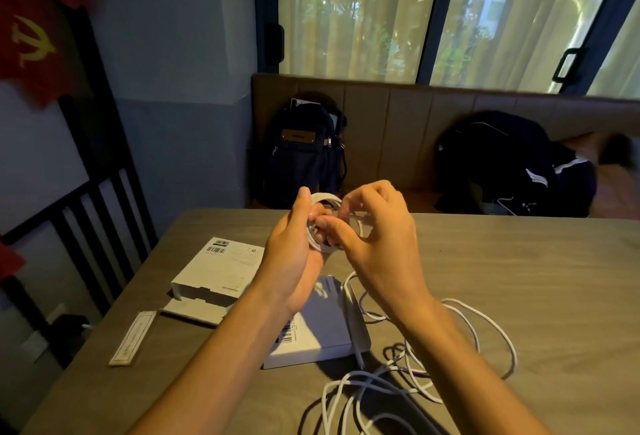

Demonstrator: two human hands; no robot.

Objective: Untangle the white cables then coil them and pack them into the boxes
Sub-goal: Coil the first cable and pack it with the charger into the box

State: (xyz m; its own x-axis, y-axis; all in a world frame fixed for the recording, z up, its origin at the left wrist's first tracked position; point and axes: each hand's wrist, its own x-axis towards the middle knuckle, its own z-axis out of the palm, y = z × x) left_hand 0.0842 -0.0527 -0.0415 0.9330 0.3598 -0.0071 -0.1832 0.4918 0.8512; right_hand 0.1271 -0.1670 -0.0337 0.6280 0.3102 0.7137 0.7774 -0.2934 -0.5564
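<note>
Your left hand grips a white cable coil above the table; right hand pinches its strand. Fingers hide most of the coil. Loose cable lies beside two boxes, partly cut off below.

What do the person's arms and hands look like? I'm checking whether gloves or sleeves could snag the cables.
Both forearms are bare to the bottom edge of the picture, with no sleeves showing. The left hand and right hand wear no gloves, and no watch, bracelet or ring can be seen.
</note>
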